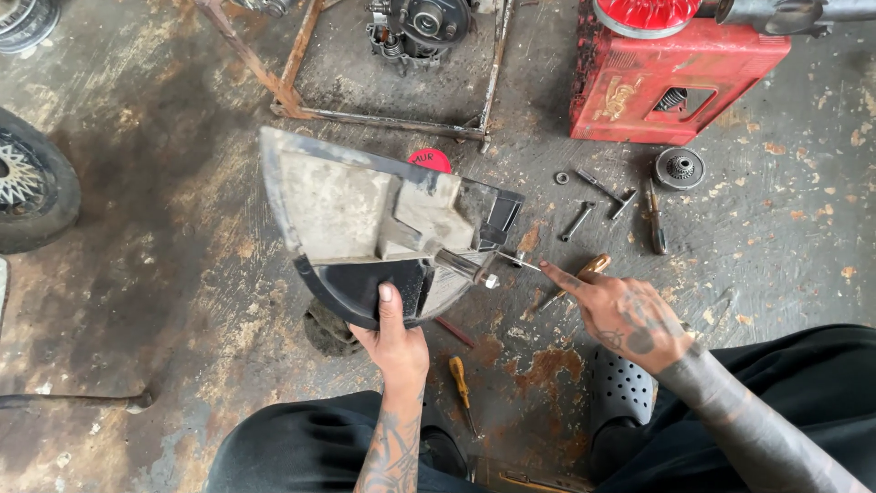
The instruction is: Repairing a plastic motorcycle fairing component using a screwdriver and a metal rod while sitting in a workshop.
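Observation:
My left hand (394, 340) grips the lower rim of a black fan-shaped cover with a grey metal block on it (365, 219), held up over the floor. A short shaft (465, 267) sticks out of the block toward the right. My right hand (619, 312) holds a wooden-handled screwdriver (591, 267), its thin metal tip touching the end of that shaft, index finger stretched along it.
Loose bolts (578, 219), a washer (561, 178), a small screwdriver (655, 219) and a round toothed part (679, 168) lie on the stained concrete floor. A red metal box (666, 82), a rusty frame (383, 114), a tyre (32, 183) and a yellow-handled screwdriver (460, 379) are nearby.

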